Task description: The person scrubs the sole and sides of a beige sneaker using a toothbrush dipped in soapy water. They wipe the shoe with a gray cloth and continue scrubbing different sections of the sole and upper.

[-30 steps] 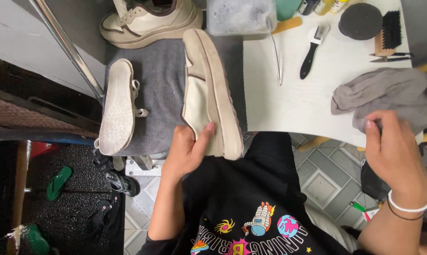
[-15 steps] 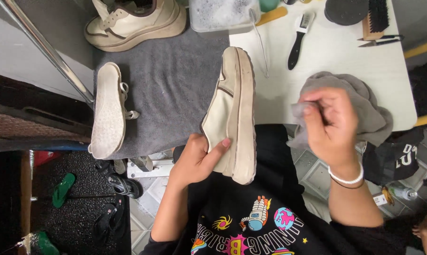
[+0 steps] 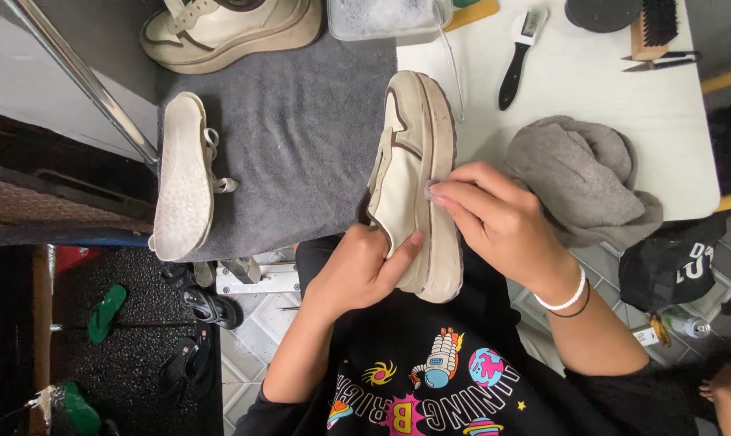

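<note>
Over a grey felt mat, left hand grips a cream chunky-soled shoe; right hand pinches something small against its sole.

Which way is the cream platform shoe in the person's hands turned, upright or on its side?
On its side: the cream platform shoe shows its thick sole edge upward, the left hand gripping it.

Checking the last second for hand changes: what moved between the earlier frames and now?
The right hand left the grey cloth and came across to press its fingertips on the sole edge of the cream platform shoe. The left hand kept holding that shoe, which shifted right off the grey mat. The other shoe lying sole-up and the brushes stayed.
</note>
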